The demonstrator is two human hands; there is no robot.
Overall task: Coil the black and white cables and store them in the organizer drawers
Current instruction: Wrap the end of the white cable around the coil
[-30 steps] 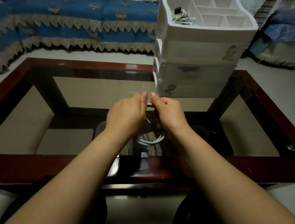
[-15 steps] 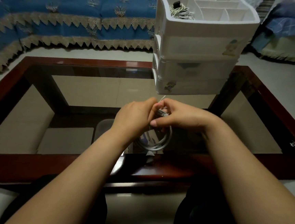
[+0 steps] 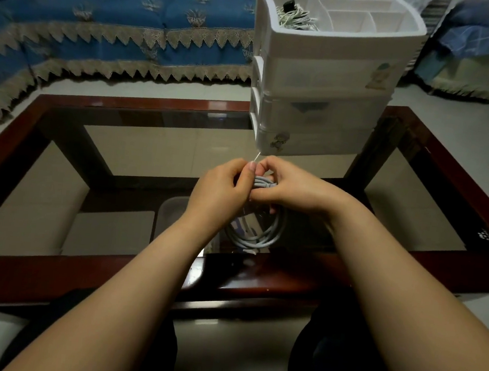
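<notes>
While both hands are meeting over the near edge of the glass table (image 3: pixel 139 158), the left hand (image 3: pixel 219 189) and the right hand (image 3: pixel 293 189) are pinching the top of the white cable (image 3: pixel 258 231). Its coil is hanging just below the fingers, toward 6 o'clock, with its loops standing upright. A thin tie end is sticking up at 12 o'clock between the thumbs. The organizer (image 3: pixel 329 83) is standing near, at 1 o'clock, closer to the right hand, so I judge that hand is better placed for carrying the coil there.
</notes>
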